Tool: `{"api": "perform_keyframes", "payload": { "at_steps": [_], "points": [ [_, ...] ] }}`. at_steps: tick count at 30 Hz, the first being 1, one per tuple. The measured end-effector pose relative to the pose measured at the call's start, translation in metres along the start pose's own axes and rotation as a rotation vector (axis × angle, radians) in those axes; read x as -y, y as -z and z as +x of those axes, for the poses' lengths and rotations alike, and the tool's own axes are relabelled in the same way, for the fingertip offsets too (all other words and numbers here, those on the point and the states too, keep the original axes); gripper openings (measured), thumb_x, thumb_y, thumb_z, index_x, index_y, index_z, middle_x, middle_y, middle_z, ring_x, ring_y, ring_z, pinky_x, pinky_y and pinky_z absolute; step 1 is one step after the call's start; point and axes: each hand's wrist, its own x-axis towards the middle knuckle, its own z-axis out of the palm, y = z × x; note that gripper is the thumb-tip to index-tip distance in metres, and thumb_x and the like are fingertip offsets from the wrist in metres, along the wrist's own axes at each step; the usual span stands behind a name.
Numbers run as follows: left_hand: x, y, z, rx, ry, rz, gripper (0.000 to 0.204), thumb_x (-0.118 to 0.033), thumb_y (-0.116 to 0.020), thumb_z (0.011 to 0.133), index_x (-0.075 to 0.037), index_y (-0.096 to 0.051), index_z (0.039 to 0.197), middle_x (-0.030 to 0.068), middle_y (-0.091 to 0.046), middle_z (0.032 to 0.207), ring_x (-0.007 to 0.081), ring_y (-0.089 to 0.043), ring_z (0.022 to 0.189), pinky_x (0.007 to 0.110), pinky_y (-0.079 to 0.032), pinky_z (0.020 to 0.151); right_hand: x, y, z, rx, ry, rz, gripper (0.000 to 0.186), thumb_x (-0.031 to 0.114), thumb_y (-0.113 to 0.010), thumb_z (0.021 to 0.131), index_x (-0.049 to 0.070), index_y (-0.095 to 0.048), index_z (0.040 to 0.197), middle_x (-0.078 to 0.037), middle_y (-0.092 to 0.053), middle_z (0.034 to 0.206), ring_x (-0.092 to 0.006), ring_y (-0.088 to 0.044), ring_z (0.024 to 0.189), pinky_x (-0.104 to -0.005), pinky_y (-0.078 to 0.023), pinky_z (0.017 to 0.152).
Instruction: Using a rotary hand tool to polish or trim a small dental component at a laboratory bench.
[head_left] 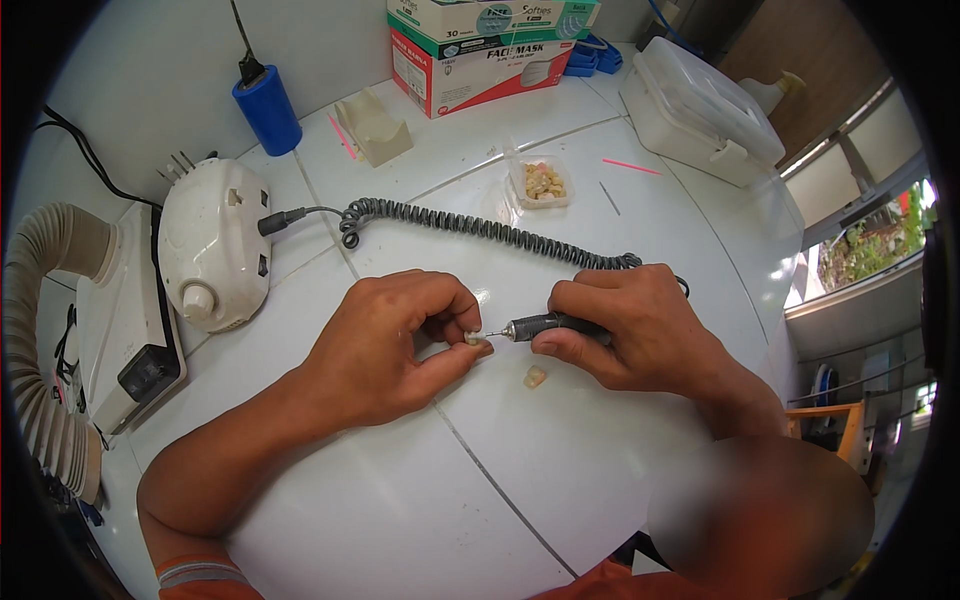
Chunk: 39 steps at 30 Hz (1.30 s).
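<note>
My left hand [390,335] pinches a small whitish tooth-like piece [474,338] between thumb and fingers. Wrapped round a black rotary handpiece [533,327] is my right hand [645,325]. The thin metal bit of the handpiece points left and meets the pinched piece, or nearly so; contact is too small to tell. Just below the bit lies a second small yellowish-white piece [535,376] on the white tiled worktop [470,530]. A coiled black cord [480,228] runs from behind my right hand to a white control box [215,250] at the left.
Beyond my hands stands a clear tub [547,204] of small yellowish pieces. Mask boxes [480,75], a beige holder [375,130] and a blue cylinder [268,112] line the back. A lidded white case [695,110] sits far right; a ribbed hose [30,300] curves at left.
</note>
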Motion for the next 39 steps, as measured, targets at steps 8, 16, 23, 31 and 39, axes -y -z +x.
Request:
{"api": "perform_keyframes", "payload": {
  "at_steps": [8, 16, 23, 31, 39],
  "points": [
    [0.0000, -0.0007, -0.0008, -0.002, 0.000, -0.018, 0.023, -0.009, -0.091, 0.092, 0.000, -0.072, 0.102, 0.0076, -0.072, 0.088, 0.0155, -0.070, 0.078, 0.031, -0.056, 0.071, 0.0002, -0.0004, -0.0004, -0.006, -0.002, 0.002, 0.043, 0.052, -0.076, 0.104, 0.011, -0.072, 0.090, -0.005, -0.063, 0.068, -0.0297, -0.063, 0.056, -0.0434, -0.047, 0.052],
    [0.0024, -0.0007, -0.0011, 0.014, 0.015, -0.015, 0.025, -0.008, -0.091, 0.092, 0.000, -0.071, 0.104, 0.0073, -0.072, 0.087, 0.0153, -0.070, 0.077, 0.031, -0.056, 0.070, 0.0037, 0.0033, 0.0006, 0.012, -0.032, 0.021, 0.034, 0.040, -0.086, 0.097, 0.008, -0.072, 0.093, -0.009, -0.066, 0.073, -0.0317, -0.064, 0.059, -0.0414, -0.047, 0.056],
    [0.0020, -0.0016, -0.0016, 0.006, 0.008, -0.021, 0.025, -0.008, -0.092, 0.092, -0.001, -0.071, 0.103, 0.0074, -0.072, 0.087, 0.0155, -0.069, 0.076, 0.031, -0.056, 0.070, 0.0018, 0.0008, -0.0004, -0.012, -0.029, 0.008, 0.042, 0.051, -0.077, 0.103, 0.011, -0.072, 0.091, -0.006, -0.063, 0.069, -0.0306, -0.064, 0.057, -0.0439, -0.047, 0.052],
    [0.0023, -0.0014, -0.0019, -0.001, -0.011, -0.014, 0.024, -0.007, -0.091, 0.091, -0.001, -0.070, 0.103, 0.0076, -0.072, 0.089, 0.0156, -0.070, 0.077, 0.031, -0.056, 0.070, 0.0026, 0.0047, 0.0007, 0.044, -0.033, 0.021, 0.034, 0.039, -0.086, 0.097, 0.008, -0.073, 0.093, -0.009, -0.066, 0.073, -0.0324, -0.064, 0.059, -0.0417, -0.047, 0.056],
    [0.0019, -0.0010, -0.0012, 0.001, -0.012, -0.020, 0.025, -0.009, -0.092, 0.092, -0.001, -0.071, 0.103, 0.0074, -0.073, 0.089, 0.0155, -0.070, 0.078, 0.030, -0.056, 0.070, 0.0005, 0.0016, -0.0001, 0.005, -0.012, 0.015, 0.042, 0.051, -0.076, 0.104, 0.011, -0.072, 0.091, -0.007, -0.063, 0.068, -0.0310, -0.064, 0.058, -0.0443, -0.047, 0.053]
  ]
}}
